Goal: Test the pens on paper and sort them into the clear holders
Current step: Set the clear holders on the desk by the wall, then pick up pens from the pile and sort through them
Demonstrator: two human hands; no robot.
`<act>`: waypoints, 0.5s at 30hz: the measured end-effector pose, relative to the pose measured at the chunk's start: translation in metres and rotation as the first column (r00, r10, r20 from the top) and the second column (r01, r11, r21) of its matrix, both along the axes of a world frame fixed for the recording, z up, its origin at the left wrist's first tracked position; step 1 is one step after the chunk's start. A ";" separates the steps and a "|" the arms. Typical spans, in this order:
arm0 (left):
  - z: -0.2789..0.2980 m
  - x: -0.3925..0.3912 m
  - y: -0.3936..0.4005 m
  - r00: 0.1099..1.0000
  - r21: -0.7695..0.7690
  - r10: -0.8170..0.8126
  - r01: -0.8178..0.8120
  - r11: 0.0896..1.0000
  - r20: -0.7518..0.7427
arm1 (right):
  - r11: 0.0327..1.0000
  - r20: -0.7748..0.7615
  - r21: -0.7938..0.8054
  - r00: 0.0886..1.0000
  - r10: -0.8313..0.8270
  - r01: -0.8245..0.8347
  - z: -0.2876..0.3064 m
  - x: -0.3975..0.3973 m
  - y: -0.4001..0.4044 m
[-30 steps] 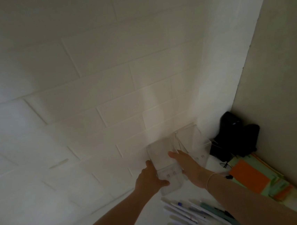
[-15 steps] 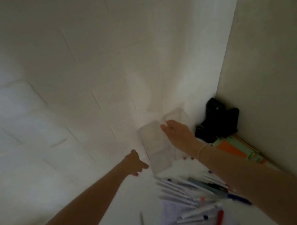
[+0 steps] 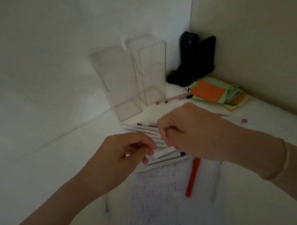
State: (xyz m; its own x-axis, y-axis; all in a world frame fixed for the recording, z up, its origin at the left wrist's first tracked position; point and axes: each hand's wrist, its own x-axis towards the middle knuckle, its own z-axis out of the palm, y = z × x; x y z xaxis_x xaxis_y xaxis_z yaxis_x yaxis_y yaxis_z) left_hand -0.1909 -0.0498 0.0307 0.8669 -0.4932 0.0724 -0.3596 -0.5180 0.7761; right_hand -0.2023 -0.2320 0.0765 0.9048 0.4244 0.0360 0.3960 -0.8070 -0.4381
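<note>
Two tall clear square plastic holders point(image 3: 118, 82) point(image 3: 150, 70) upright at wall, empty. Slim white pens point(image 3: 164, 159) heaped on bench point(image 3: 261, 201) above scribbled paper point(image 3: 158, 202). Left hand point(image 3: 123, 155) and right hand point(image 3: 188, 134) over heap, fingers curled; grip unclear, blurred.

Curled left hand point(image 3: 122, 151) and right hand point(image 3: 188, 134) over pens point(image 3: 159, 158), clear holders point(image 3: 121, 82) behind
</note>
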 end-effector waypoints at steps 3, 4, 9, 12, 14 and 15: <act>-0.043 -0.028 -0.005 0.985 0.038 -0.125 0.122 0.992 0.116 | 0.927 0.065 -0.376 0.998 0.014 0.012 -0.041 -0.042 -0.008; -0.057 -0.036 -0.005 0.975 0.064 -0.155 0.147 0.987 0.156 | 0.892 0.050 -0.450 0.999 -0.015 0.036 -0.055 -0.054 -0.011; -0.102 -0.070 0.005 0.885 0.207 -0.255 0.186 0.960 0.389 | 0.717 0.104 -0.663 0.975 -0.195 0.214 -0.108 -0.108 -0.021; -0.109 -0.083 0.008 0.842 0.345 -0.350 0.212 0.914 0.410 | 0.687 0.132 -0.673 0.958 -0.254 0.275 -0.132 -0.123 -0.027; -0.116 -0.087 0.009 0.880 0.468 -0.336 0.153 0.870 0.337 | 0.676 0.225 -0.675 0.955 -0.191 0.294 -0.141 -0.124 -0.031; -0.120 -0.088 0.010 0.891 0.534 -0.334 0.129 0.836 0.307 | 0.674 0.300 -0.663 0.941 -0.159 0.325 -0.141 -0.124 -0.032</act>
State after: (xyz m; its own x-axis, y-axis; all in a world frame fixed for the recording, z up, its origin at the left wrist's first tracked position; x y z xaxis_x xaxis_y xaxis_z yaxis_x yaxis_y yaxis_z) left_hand -0.2785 -0.0400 -0.0892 0.6776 -0.7330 0.0596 -0.7246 -0.6515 0.2246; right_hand -0.3264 -0.2639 -0.0642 0.9856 0.1685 0.0146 0.1526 -0.9230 0.3532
